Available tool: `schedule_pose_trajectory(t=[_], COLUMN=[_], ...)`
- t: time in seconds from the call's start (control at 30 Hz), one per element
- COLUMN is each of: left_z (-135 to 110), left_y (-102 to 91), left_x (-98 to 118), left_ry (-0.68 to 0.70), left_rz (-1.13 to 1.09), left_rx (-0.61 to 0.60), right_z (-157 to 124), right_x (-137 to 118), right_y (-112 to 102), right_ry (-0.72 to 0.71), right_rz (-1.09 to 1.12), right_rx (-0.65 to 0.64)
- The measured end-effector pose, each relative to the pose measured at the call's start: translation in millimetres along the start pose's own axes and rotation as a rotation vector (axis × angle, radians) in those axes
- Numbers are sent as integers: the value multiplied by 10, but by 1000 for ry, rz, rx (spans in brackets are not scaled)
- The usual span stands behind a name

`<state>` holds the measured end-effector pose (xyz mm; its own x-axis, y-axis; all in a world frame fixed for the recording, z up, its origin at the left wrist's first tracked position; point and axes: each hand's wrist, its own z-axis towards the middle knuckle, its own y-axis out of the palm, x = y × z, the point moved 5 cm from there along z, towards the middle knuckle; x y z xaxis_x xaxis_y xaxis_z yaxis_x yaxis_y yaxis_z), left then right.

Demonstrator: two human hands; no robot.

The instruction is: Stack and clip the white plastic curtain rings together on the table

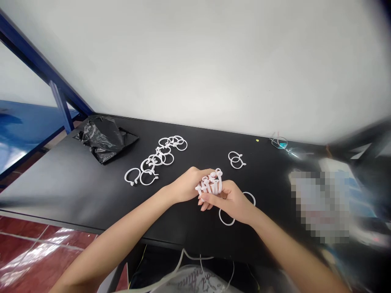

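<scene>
A bunch of white plastic shower curtain rings [210, 185] is held together above the black table [195, 234]. My left hand [191, 185] closes on the bunch from the left side. From the right, my right hand [230, 199] wraps round the same rings, its thumb across the front. Knobbed ends of the rings stick up between the hands; their lower parts are hidden by fingers. Two loose rings [227, 223] lie on the table, partly covered by my right hand and wrist. Farther back on the right, two more rings [236, 160] overlap.
Several white rings [157, 159] lie in a loose row left of my hands. A crumpled black plastic bag [105, 138] sits at the back left. Eyeglasses [280, 142] lie near the wall, with a blurred, pixelated packet [320, 207] at the right. Blue metal framing [39, 53] stands at left.
</scene>
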<state>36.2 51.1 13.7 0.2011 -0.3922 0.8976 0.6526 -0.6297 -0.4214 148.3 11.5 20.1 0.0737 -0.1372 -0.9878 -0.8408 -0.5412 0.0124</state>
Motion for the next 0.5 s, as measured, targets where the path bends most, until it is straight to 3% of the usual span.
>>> schedule_pose_trajectory(t=[0.07,0.17,0.3,0.4,0.5], left_z=[-7,-9,14,27,25], left_y=[-46,-155,-139,-87,-44], left_x=[20,50,26,12,16], left_ry=[21,26,20,40,45], left_rz=[104,426,796,875,831], left_rx=[15,113,56,43,46], right_z=[13,8,5,15,10], right_x=[19,-8,-14,5,5], right_y=[-29,-123,-147,-96,-81], right_ry=[4,-78,-96,-75,-125], right_rz=[38,65,26,-25,-104], right_rx=[13,130,140,82,137])
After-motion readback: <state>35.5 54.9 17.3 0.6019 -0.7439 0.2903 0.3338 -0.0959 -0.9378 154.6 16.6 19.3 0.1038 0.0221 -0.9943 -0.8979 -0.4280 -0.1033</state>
